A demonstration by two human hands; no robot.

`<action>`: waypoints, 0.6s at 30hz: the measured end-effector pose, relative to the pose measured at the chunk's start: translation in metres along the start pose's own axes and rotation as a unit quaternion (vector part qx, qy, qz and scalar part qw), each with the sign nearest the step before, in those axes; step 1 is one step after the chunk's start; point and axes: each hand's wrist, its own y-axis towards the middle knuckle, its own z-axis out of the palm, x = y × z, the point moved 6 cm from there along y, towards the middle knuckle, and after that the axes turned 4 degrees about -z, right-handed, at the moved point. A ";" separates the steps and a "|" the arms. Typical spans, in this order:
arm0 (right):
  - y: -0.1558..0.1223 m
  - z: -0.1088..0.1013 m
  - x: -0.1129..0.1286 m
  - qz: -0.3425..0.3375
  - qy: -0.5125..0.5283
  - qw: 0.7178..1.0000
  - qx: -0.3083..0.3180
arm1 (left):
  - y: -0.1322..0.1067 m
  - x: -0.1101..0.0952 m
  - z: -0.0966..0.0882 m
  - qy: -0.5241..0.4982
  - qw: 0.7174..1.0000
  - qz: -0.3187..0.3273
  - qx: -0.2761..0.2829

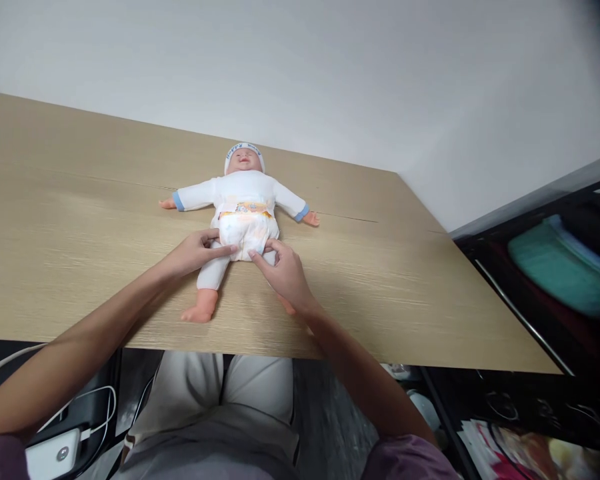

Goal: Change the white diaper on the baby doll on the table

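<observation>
A baby doll point(243, 185) in a white suit with blue cuffs and a white printed cap lies on its back on the wooden table point(370, 280), arms spread. Around its hips is a white diaper point(245, 230) with an orange patterned waistband. My left hand point(197, 255) pinches the diaper's leg edge on the left side, thumb laid across the front. On the opposite leg edge, my right hand point(286, 270) grips the diaper between thumb and fingers. One doll leg shows fully at the left; my right hand and forearm mostly cover the other.
A pale wall point(300, 73) rises behind the table. To the right is a dark shelf holding a green item point(565, 267), with packets point(510, 447) lower down. Below the table's front edge at left lie a white device point(55, 455) and a cable.
</observation>
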 end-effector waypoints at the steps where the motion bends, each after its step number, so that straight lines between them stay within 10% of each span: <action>1: 0.000 0.000 0.000 0.000 0.004 1.000 -0.001 | 0.000 0.000 0.002 -0.025 1.000 -0.004 0.014; 9: -0.007 -0.008 0.006 -0.085 -0.094 0.988 -0.090 | 0.001 0.010 0.009 -0.207 0.976 -0.040 0.047; 18: -0.013 -0.021 -0.008 -0.085 -0.071 0.993 -0.036 | -0.011 0.009 -0.016 -0.052 0.998 0.019 0.033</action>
